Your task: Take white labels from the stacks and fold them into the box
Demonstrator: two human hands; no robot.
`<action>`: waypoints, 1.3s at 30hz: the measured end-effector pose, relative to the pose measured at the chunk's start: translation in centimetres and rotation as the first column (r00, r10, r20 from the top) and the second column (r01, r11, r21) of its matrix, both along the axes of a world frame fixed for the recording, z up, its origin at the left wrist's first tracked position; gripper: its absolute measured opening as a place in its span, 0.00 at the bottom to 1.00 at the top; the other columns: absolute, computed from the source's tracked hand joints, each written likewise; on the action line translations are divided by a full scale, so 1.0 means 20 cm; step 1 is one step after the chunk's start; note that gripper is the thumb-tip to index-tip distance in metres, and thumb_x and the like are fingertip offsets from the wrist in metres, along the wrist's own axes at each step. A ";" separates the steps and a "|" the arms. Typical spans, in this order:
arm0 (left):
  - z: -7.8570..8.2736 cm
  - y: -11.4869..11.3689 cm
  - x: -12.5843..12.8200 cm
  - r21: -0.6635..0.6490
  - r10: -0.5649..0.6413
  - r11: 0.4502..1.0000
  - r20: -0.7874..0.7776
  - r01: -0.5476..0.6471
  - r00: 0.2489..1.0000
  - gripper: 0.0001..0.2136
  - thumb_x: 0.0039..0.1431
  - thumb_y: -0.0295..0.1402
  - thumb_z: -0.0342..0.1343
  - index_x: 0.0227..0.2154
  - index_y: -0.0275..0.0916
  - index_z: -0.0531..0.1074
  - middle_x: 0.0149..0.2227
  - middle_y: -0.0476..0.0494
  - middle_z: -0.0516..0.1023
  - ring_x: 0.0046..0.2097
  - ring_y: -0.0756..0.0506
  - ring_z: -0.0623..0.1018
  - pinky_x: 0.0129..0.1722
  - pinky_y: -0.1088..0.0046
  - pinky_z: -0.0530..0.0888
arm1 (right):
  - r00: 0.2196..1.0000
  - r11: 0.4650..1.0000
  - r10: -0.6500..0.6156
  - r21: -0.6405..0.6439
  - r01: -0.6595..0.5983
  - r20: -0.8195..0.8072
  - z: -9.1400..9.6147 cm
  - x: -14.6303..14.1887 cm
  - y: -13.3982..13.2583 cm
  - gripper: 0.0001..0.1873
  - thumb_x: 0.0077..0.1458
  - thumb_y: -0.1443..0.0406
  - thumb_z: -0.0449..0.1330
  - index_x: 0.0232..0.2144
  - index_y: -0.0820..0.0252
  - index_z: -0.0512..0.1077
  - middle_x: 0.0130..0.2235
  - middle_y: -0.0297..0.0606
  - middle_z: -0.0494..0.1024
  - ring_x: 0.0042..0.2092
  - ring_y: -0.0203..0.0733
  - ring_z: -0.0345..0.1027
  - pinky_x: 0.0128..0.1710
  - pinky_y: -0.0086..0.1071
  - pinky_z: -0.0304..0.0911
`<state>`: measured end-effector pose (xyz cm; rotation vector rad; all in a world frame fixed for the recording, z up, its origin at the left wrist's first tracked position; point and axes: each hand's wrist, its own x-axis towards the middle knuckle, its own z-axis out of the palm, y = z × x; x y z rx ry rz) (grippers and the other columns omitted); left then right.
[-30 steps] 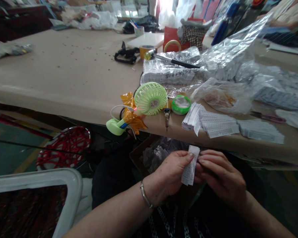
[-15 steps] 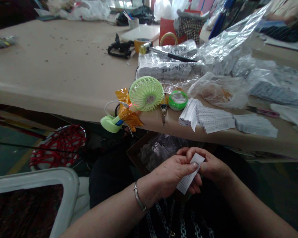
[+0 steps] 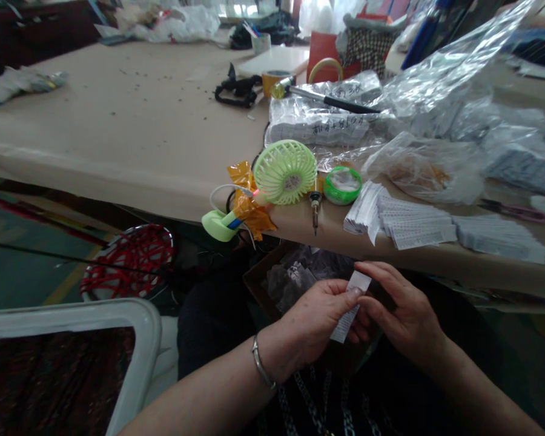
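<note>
left hand pinching a white paper slip by its top, fingers closed on it | right hand gripping the same slip from the other side | slip sitting below the table edge, over the lap | green fan and paper stacks lying on the table above

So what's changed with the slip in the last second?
The slip has tipped from upright to slanted, top toward the right hand, whose fingers now stretch over its top end. Nothing was let go: the left hand and right still pinch it. The fan and label stacks on the table lie as before.
</note>
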<state>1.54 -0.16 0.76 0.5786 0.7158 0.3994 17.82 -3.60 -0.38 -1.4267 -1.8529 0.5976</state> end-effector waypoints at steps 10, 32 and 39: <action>0.00 0.01 -0.02 -0.008 0.019 1.000 -0.030 -0.019 0.999 0.13 0.48 0.39 0.59 0.27 0.32 0.71 0.20 0.47 0.72 0.20 0.53 0.71 0.20 0.80 0.65 | 0.983 0.995 0.012 0.095 -0.030 0.186 -0.01 -0.04 0.02 0.17 0.59 0.62 0.54 0.50 0.60 0.66 0.46 0.44 0.72 0.48 0.43 0.67 0.48 0.34 0.65; -0.05 0.01 -0.10 0.126 0.156 0.981 -0.054 -0.148 0.986 0.17 0.53 0.47 0.54 0.29 0.34 0.68 0.21 0.50 0.69 0.22 0.53 0.70 0.23 0.78 0.66 | 0.907 0.909 -0.241 -0.407 0.087 -0.346 -0.01 -0.18 0.14 0.10 0.52 0.59 0.59 0.27 0.60 0.71 0.24 0.31 0.71 0.25 0.33 0.63 0.25 0.25 0.61; -0.01 0.08 -0.15 0.471 0.312 0.862 -0.199 -0.189 0.929 0.09 0.56 0.34 0.52 0.28 0.33 0.73 0.25 0.50 0.70 0.28 0.52 0.67 0.30 0.77 0.64 | 0.905 0.940 -0.186 -0.336 0.051 -0.383 0.03 -0.25 0.23 0.09 0.51 0.60 0.58 0.27 0.60 0.70 0.25 0.32 0.71 0.27 0.34 0.64 0.27 0.25 0.62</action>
